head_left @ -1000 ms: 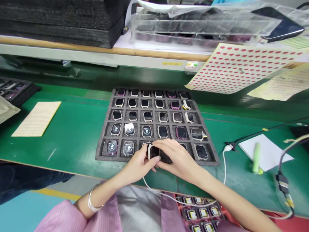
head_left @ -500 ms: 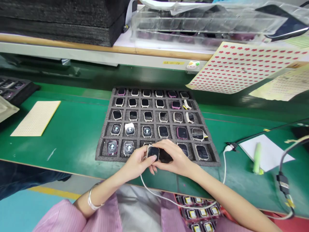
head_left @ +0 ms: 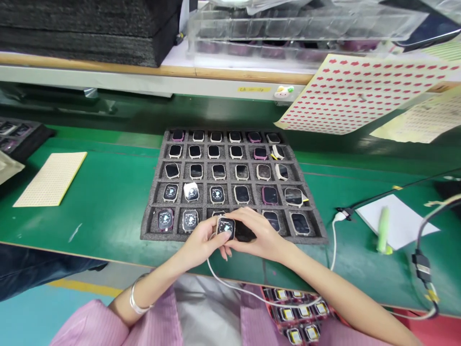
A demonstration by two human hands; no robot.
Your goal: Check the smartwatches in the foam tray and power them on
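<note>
Both hands meet over the front edge of a grey foam tray (head_left: 151, 230) whose pockets hold several smartwatch bodies. My left hand (head_left: 200, 244) and my right hand (head_left: 261, 235) together pinch one smartwatch body (head_left: 226, 227) with a pale case; its screen is lit with a dial. A white cable (head_left: 252, 294) runs from under the hands, along the bench edge and up to a plug (head_left: 338, 217) at the right. Watches in the front left pockets (head_left: 189, 220) also show lit dials; those further back are dark.
A yellow sheet (head_left: 50, 179) lies on the green bench at left. A sheet of red dot stickers (head_left: 345, 96) hangs over the back right. White paper with a green marker (head_left: 383, 229) lies at right. A red tray of watches (head_left: 298, 317) sits below the bench edge.
The held watch's screen has lit up; it was dark before. My hands have lifted it slightly and shifted a little to the left.
</note>
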